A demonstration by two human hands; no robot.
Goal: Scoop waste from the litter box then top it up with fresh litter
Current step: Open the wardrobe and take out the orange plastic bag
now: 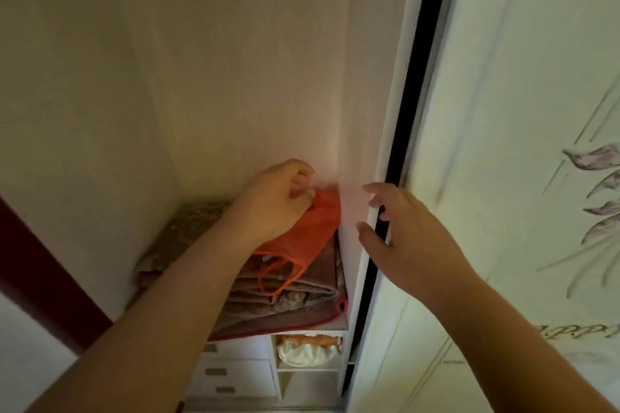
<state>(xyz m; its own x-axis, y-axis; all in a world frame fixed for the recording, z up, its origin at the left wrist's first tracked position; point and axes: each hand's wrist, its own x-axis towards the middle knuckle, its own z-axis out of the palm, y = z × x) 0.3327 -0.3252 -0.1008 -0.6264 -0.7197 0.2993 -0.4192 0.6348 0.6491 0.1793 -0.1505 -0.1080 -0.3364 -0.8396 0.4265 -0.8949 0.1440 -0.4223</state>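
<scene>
- The left hand (278,198), at the frame's centre, pinches the top edge of a thin red bag (308,231) with curled fingers; the bag lies on a folded blanket (292,298) inside a wardrobe (201,77).
- The right hand (406,238), right of centre, is spread and holds nothing, its fingertips at the edge of the sliding door (503,144).
- The step in hand looks like fetching a bag for the scooped waste. To do it well, lift the bag straight up off the blanket so its loop handles (278,273), which trail toward the lower centre, do not snag the folds or drag the blanket forward.
- The right hand would best steady the door so that it does not slide onto the reaching arm.
- The litter box, scoop and fresh litter are nowhere in view; the task proper appears not to have begun.
- Containers: the bag looks flat and empty, though its inside is hidden.
- Below the blanket's shelf, at the lower centre, an open cubby (308,350) holds a pale bundle with something orange on top; what it is cannot be told.
- Left of it are shut drawers (231,375), contents unseen.
</scene>
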